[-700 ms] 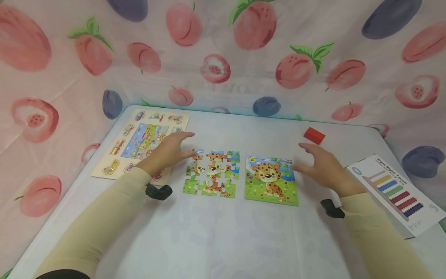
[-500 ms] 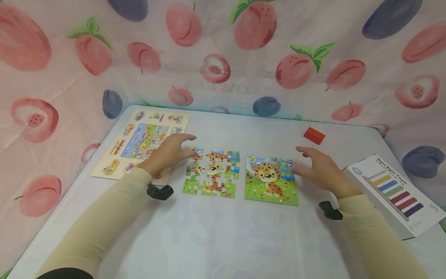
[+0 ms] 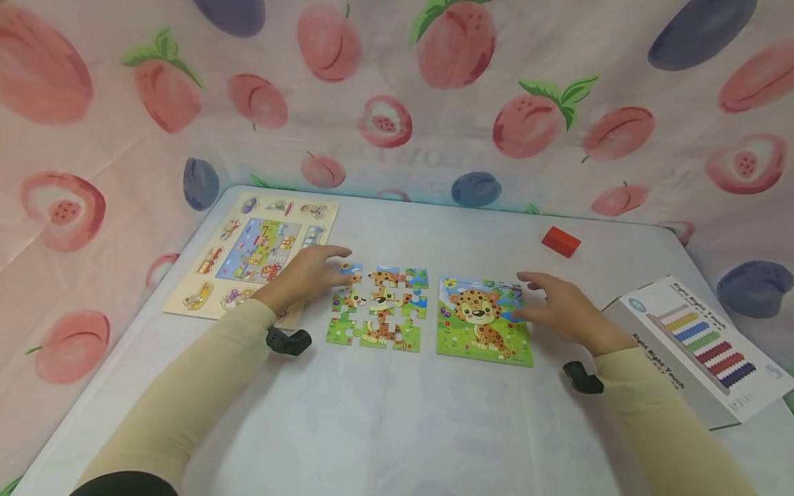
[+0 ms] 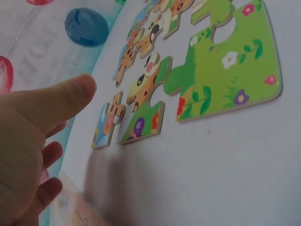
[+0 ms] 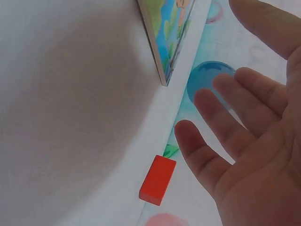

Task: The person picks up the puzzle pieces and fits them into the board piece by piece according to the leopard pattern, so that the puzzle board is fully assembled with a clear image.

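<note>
Left hand (image 3: 304,275): hovering low over the white-covered desk (image 3: 372,413), thumb and forefinger standing apart, fingers relaxing in a loose curve and holding nothing. Jigsaw pieces (image 3: 382,301) are lying just right of these fingers in three rows of three, gaps showing between several; together they are forming a spotted leopard cub on grass. The thumb is pointing at the far-left corner piece (image 3: 351,270).

Right hand (image 3: 561,306): hovering with fingers spreading gently, thumb well clear of the rest, gripping nothing. A square leopard picture board (image 3: 484,320) is lying flat just left of these fingers; the thumb is overlapping its right edge in the head view, though whether it is touching, cannot tell.

Beyond the right fingers, a red block (image 3: 561,242) is resting near the desk's far edge. To their right, a white box (image 3: 707,344) printed "Right Right Touch" is sitting at an angle. Left of the left fingers, a wooden vehicle puzzle board (image 3: 218,289) is lying partly hidden by the hand.
</note>
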Motion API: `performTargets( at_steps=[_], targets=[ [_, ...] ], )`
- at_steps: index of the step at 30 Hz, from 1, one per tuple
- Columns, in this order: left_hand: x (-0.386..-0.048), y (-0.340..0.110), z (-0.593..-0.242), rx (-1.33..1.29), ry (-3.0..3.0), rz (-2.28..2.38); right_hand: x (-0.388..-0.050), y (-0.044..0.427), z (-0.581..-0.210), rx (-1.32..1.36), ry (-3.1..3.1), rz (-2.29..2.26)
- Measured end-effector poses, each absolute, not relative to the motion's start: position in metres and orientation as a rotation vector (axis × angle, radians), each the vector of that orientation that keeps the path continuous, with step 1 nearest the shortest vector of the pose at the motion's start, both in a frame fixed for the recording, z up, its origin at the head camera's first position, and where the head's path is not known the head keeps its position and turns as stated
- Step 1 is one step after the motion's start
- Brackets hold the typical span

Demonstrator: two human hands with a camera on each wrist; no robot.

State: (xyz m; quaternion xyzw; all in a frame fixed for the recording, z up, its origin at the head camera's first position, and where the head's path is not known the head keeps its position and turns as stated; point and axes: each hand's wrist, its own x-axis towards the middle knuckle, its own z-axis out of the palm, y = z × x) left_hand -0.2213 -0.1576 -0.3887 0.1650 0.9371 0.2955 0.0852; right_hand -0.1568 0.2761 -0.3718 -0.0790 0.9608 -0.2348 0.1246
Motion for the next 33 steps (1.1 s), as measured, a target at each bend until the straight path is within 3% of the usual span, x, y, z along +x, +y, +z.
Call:
performTargets(
  at_steps=[33],
  targets=[
    [-0.230, -0.164, -0.402, 0.450, 2.704, 0.925, -0.151, 0.295, -0.389, -0.248, 2.720, -0.638]
  ],
)
